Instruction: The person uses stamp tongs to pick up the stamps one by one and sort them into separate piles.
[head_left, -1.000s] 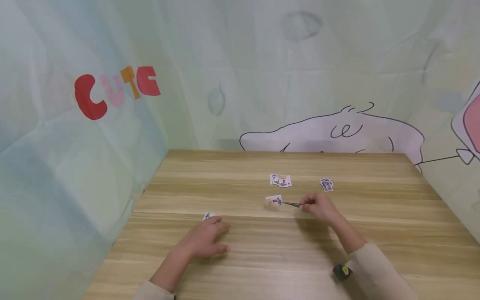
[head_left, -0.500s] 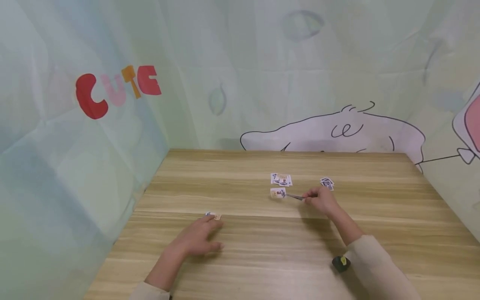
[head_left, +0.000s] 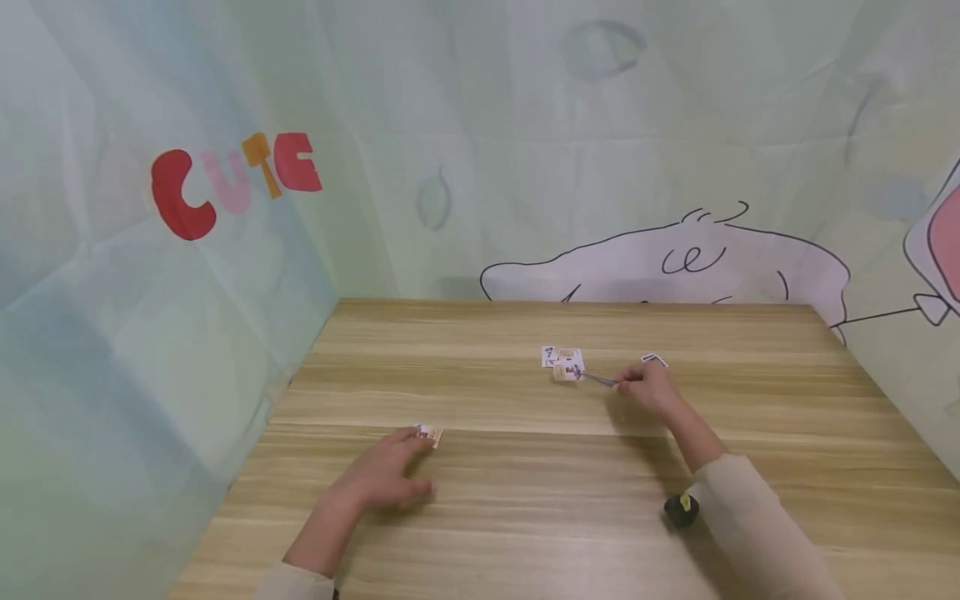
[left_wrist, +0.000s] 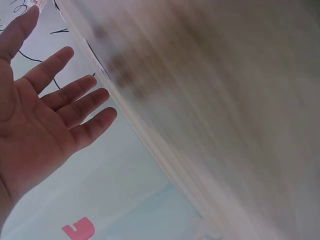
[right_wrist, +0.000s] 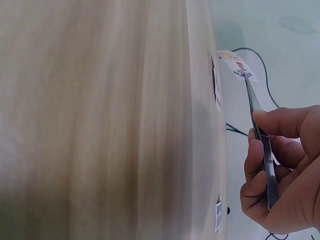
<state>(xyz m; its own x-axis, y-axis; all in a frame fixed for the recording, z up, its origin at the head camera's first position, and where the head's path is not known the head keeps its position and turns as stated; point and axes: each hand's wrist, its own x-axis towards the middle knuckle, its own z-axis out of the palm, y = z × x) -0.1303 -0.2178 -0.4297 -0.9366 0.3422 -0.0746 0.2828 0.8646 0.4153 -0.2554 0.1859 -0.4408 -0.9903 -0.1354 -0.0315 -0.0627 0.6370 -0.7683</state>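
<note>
My right hand (head_left: 652, 387) pinches a pair of metal tweezers (head_left: 600, 380) between thumb and fingers. The tweezers' tips hold a small printed picture card (right_wrist: 239, 66), lifted above the table in the right wrist view. From the head view, that card overlaps a group of similar cards (head_left: 550, 353) lying toward the back. My left hand (head_left: 378, 477) hovers low over the table with fingers spread and relaxed; its palm shows in the left wrist view. Another picture card (head_left: 431, 434) is at its fingertips, partly covered; whether they touch, I cannot tell.
Dark-faced cards (head_left: 655, 359) lie behind my right hand, partly hidden by it. A small black object with a yellow mark (head_left: 682, 509) is by the right sleeve. The wooden table (head_left: 480, 533) meets printed cloth walls (head_left: 375, 208) at its back and sides.
My right hand has moved away from me and slightly right, bringing the tweezers and card up to the group at the back. My left hand has shifted slightly left, uncovering more of its card.
</note>
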